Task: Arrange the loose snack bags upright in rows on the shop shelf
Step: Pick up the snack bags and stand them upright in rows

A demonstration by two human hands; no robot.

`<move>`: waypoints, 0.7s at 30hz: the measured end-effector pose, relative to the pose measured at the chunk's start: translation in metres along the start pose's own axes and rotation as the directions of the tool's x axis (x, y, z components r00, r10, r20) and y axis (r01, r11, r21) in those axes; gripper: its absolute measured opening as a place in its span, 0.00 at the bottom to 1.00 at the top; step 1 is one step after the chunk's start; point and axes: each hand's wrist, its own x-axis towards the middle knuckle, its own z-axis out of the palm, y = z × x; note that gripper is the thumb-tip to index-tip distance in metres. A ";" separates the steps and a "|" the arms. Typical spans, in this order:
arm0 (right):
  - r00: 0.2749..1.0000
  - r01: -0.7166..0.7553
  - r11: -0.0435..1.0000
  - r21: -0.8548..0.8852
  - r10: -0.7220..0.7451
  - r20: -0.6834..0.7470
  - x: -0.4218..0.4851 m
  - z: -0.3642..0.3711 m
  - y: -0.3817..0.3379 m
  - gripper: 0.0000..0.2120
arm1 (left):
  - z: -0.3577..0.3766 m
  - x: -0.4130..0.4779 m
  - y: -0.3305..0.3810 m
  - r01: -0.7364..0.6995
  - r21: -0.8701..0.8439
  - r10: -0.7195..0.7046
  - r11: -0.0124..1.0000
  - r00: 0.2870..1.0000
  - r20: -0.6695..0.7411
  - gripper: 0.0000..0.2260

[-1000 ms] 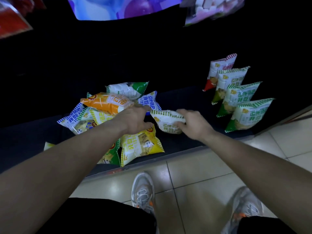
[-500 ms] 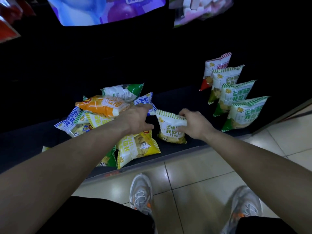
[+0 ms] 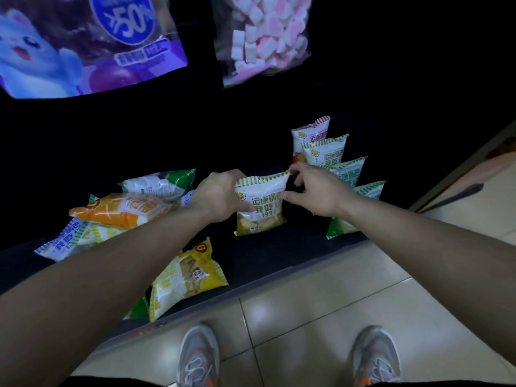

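Two hands hold one green-striped snack bag (image 3: 259, 208) upright at the dark shelf (image 3: 279, 258), a little back from its front edge; we cannot tell whether the bag's bottom seam touches the shelf. The left hand (image 3: 220, 196) grips the bag's left side, fingers curled over the upper corner. The right hand (image 3: 315, 191) pinches the top right corner, its thumb lying along the right edge. Just to the right we count four bags standing in a row that runs from front to back. A red-striped bag (image 3: 310, 132) stands at the back, with three green-striped bags (image 3: 325, 153) in front of it, partly hidden by the right hand and forearm. To the left we see a loose pile: an orange bag (image 3: 120, 210) on top, a white and green bag (image 3: 159, 184) behind it, a blue-striped bag (image 3: 61, 241) at the far left and a yellow bag (image 3: 187, 275) lying flat near the shelf's front edge. Below the shelf are pale floor tiles (image 3: 335, 303) and two grey shoes (image 3: 198, 356). Above hang a purple packet (image 3: 83, 46) and a clear bag of marshmallows (image 3: 265, 37).
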 end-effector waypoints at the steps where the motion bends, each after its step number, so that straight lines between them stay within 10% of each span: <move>1: 0.999 -0.030 1.000 0.007 0.030 0.016 0.000 -0.003 0.010 0.31 | 0.005 0.012 0.003 0.019 0.005 -0.019 1.000 1.000 -0.018 0.38; 21: 0.992 -0.115 0.993 0.006 0.114 0.053 0.009 0.036 0.071 0.14 | 0.091 0.188 0.010 0.112 -0.246 -0.205 0.963 0.896 -0.394 0.27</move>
